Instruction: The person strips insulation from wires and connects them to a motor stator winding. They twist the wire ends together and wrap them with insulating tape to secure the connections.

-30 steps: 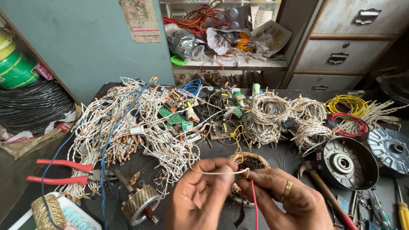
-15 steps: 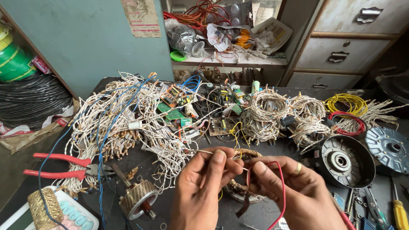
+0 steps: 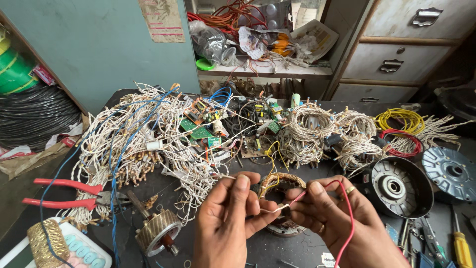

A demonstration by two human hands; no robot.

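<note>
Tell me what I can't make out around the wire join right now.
Head view only:
- Wire join: covered by left hand and right hand fingertips.
- Red wire: lower end cut off by the frame's bottom edge.
- Copper-wound stator: lower half hidden behind both hands.

red wire (image 3: 347, 208), red-handled pliers (image 3: 64, 193), yellow wire coil (image 3: 399, 120), green circuit boards (image 3: 196, 130), teal wall (image 3: 99, 44), black table (image 3: 287, 245)

Your hands (image 3: 277, 218) have only a small bare patch of surface (image 3: 292, 250) beneath them; wire bundles (image 3: 148, 144), pliers (image 3: 64, 193), rotor (image 3: 158, 231) and motor housing (image 3: 399, 186) crowd around.
</note>
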